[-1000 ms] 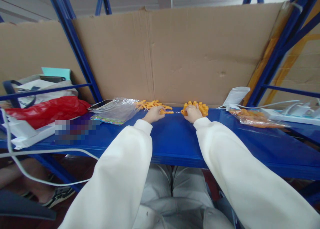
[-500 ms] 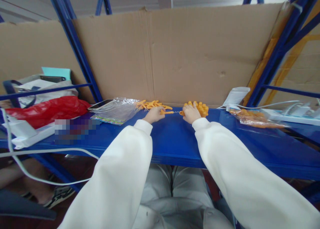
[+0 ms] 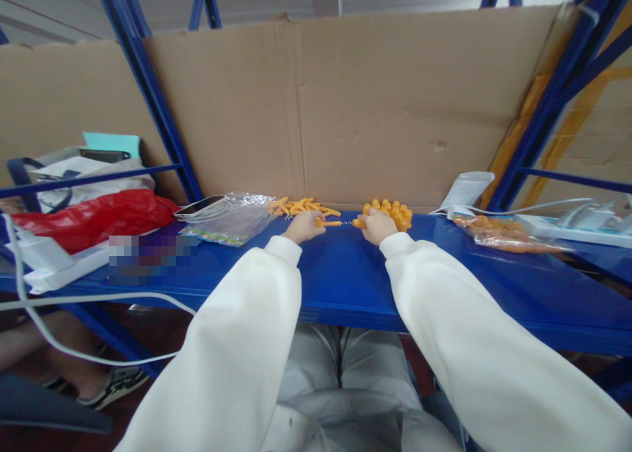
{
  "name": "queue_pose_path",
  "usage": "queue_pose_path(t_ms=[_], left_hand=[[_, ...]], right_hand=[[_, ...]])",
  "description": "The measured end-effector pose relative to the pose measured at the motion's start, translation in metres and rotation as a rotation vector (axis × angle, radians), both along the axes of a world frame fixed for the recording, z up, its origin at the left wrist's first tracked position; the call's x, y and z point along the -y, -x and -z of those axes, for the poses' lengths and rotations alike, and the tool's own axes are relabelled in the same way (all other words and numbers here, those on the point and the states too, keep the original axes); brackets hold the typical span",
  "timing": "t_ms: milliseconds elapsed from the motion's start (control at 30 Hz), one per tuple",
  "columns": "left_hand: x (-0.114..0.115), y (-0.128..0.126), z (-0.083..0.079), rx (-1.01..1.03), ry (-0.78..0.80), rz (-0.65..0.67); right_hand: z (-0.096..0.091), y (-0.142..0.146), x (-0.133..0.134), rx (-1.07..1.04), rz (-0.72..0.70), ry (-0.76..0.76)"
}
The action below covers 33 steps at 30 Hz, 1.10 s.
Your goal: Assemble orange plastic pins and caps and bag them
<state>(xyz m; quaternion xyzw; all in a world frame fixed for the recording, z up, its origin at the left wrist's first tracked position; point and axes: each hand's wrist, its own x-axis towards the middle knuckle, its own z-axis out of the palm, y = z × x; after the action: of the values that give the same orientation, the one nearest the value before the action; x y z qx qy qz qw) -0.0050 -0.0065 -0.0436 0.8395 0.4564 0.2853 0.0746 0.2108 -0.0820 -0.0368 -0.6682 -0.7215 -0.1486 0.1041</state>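
Observation:
Both my arms reach forward in white sleeves over a blue metal shelf (image 3: 345,287). My left hand (image 3: 305,227) is closed on a small orange ridged piece (image 3: 332,223). My right hand (image 3: 377,226) is closed on another small orange piece (image 3: 359,224). A thin short chain (image 3: 347,222) runs between the two pieces. Behind my left hand lies a loose heap of orange stick-like parts (image 3: 301,206). Behind my right hand sits a cluster of orange knobbed parts (image 3: 395,212).
A brown cardboard sheet (image 3: 375,103) walls off the back of the shelf. Left lie a clear plastic bag (image 3: 232,216), a phone (image 3: 200,206), a red bag (image 3: 93,218) and white cables (image 3: 59,301). Right lie a bag of orange parts (image 3: 498,233) and a power strip (image 3: 577,227).
My right hand has drifted slightly left toward my left hand, shortening the gap between the two orange pieces. Everything else is as before.

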Motion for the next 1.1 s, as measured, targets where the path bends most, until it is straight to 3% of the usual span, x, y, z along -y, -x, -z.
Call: queue_pose_path(t_ms=[333,767,1100], left_hand=[[0.003,-0.006,0.000,0.019,0.080,0.008],[0.021,-0.008,-0.012,0.218,0.618,-0.026],[0.016,-0.001,-0.012,0.342,0.793,0.027]], right_hand=[[-0.001,0.003,-0.002,0.016,-0.149,-0.005],[0.005,-0.007,-0.013,-0.115,-0.269,-0.104],[0.003,-0.010,-0.011,-0.148,-0.296,-0.105]])
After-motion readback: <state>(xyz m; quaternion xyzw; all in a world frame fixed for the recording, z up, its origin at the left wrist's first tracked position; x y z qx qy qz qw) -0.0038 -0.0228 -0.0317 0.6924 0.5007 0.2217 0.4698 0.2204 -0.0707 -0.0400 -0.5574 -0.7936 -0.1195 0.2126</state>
